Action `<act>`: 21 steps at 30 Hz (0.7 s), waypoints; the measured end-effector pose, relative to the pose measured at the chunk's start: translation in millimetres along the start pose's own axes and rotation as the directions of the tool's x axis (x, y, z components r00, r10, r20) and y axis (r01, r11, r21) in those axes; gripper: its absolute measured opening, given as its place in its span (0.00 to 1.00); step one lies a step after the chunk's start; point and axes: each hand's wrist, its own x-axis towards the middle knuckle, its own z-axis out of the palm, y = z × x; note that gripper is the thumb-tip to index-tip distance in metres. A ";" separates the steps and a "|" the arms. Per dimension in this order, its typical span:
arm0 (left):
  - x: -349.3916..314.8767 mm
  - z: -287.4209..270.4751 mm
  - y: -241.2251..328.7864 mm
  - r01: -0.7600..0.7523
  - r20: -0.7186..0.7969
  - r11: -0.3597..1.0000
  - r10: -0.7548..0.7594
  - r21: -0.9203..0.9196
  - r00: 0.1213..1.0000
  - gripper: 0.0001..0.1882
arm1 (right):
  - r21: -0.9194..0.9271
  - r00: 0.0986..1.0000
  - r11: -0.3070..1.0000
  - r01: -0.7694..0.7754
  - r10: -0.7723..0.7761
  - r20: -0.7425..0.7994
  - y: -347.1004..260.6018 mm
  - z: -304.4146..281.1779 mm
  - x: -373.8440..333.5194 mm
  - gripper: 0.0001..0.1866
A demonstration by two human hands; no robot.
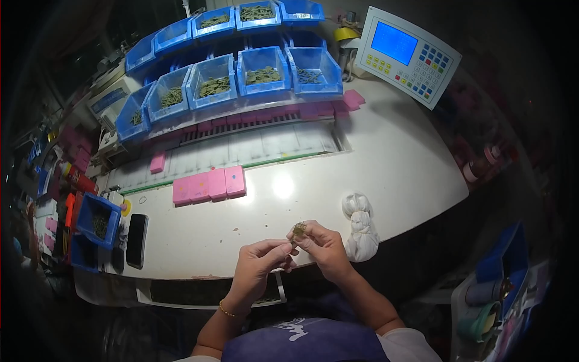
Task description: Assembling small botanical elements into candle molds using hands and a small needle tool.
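Over the front edge of the white worktop, my two hands meet. My right hand (325, 246) pinches a bunch of small olive-green pieces (298, 230), fanned out above the thumb and fingertips. Close against it, my left hand (260, 260) has its thumb and fingers pressed together at the bunch's lower end; what lies between those fingertips is too small to make out. The exact kind of the pieces cannot be told. To the right of my right hand lies a knotted white cloth bundle (361, 232).
Blue bins (263, 73) holding similar olive pieces stand in two tiers at the back. Several pink blocks (209, 185) sit mid-table. A black phone (137, 241) and a blue bin (98, 220) are at left. A keypad console (410, 55) rises at the back right. An open drawer (181, 306) juts below the table edge.
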 end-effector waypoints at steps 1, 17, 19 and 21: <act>0.3 0.2 0.4 0.007 0.002 1.000 -0.007 -0.007 1.000 0.12 | 0.000 1.000 1.000 0.000 0.000 -0.002 0.7 -0.8 0.1 0.07; 7.2 -7.1 -11.6 0.146 0.175 0.958 -0.104 -0.248 0.979 0.08 | 0.075 0.996 0.994 -0.078 0.075 0.040 -5.4 -2.8 3.2 0.08; 7.3 -4.9 -10.7 0.149 0.157 0.957 -0.112 -0.249 0.981 0.08 | 0.083 0.997 0.994 -0.074 0.071 0.043 -4.9 -3.2 3.0 0.08; 7.0 -2.4 -9.3 0.151 0.138 0.956 -0.119 -0.250 0.983 0.07 | 0.073 0.996 0.994 -0.081 0.078 0.038 -5.3 -3.4 2.8 0.07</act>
